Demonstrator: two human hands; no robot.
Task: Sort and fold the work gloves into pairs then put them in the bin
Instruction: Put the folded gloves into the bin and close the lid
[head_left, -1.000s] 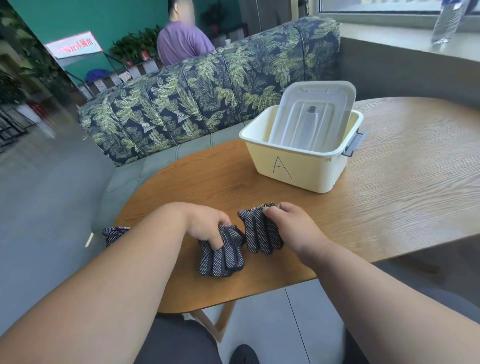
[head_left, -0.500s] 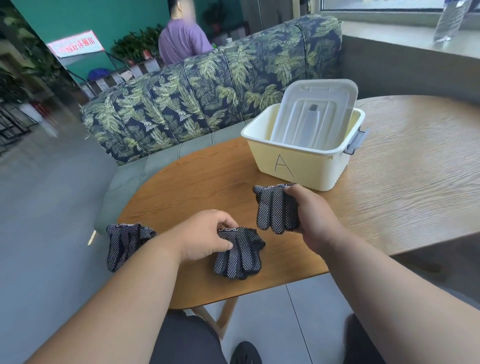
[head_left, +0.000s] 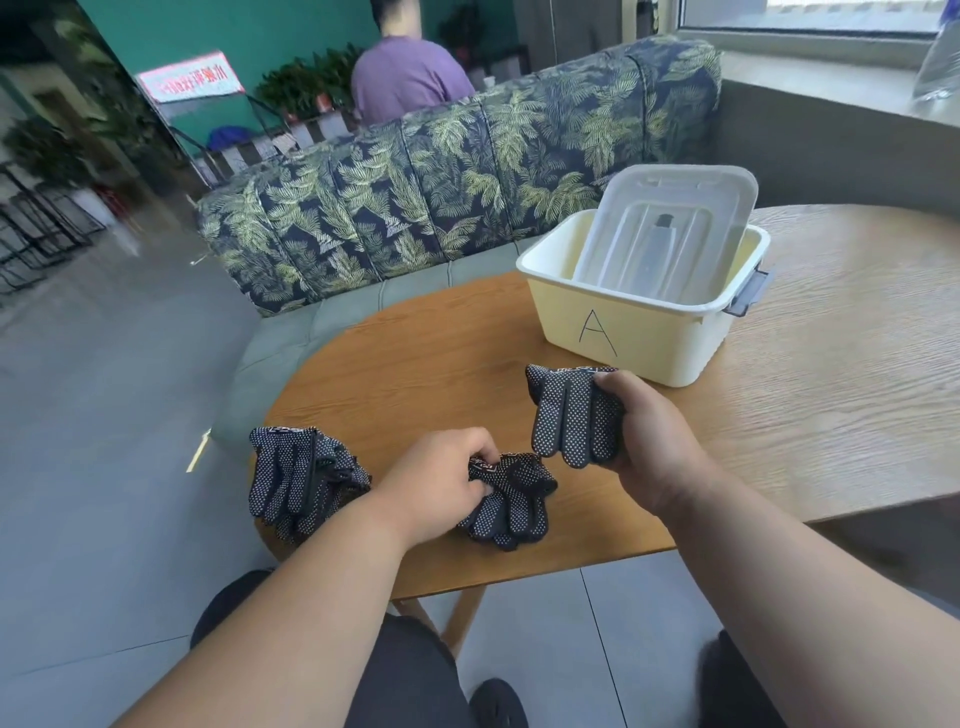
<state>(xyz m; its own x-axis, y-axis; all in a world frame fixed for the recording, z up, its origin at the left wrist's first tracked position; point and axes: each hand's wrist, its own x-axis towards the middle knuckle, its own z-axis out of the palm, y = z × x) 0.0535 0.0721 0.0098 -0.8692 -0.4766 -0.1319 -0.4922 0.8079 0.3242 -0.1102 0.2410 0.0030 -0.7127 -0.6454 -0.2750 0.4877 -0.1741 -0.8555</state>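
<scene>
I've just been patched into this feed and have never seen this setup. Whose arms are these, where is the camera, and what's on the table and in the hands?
There is no robot: a person wears a camera on the head, looking down at their own bare arms. The right hand grips a dotted glove lifted near the yellow bin marked A, whose lid stands tilted inside it. The left hand pinches a second glove lying on the wooden table. More gloves lie at the table's left edge.

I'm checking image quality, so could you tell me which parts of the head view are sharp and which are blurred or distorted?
Head view: the gloves, both hands and bin are sharp; the far left background is smeared; wide-angle distortion bends the table edge; daylight is soft, without glare.
</scene>
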